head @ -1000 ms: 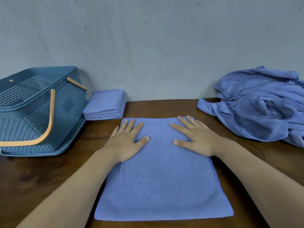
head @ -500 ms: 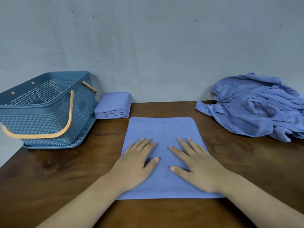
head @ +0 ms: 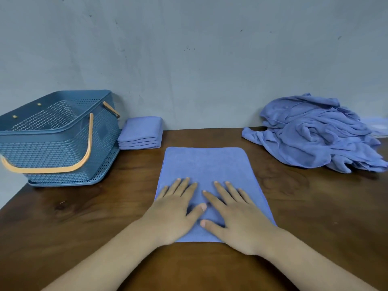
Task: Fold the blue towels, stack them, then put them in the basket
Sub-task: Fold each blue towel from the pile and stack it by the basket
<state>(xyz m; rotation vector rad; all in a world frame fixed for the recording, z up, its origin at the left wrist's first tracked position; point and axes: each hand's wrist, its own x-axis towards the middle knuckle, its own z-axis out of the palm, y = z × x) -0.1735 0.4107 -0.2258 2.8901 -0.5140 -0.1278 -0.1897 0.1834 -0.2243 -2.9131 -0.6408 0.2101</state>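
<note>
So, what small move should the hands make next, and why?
Probably pinch the towel by its near edge and fold it to the far edge. The left hand and right hand lie flat on its near half, it looks smooth, and it is larger than the stack beside the basket.

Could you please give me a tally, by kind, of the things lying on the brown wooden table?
Blue perforated plastic basket with orange handles: 1
Stack of folded blue towels: 1
Blue towel spread flat, pressed by the left hand and right hand: 1
Crumpled heap of unfolded blue towels: 1 (towels within cannot be counted)
Total: 4
</note>
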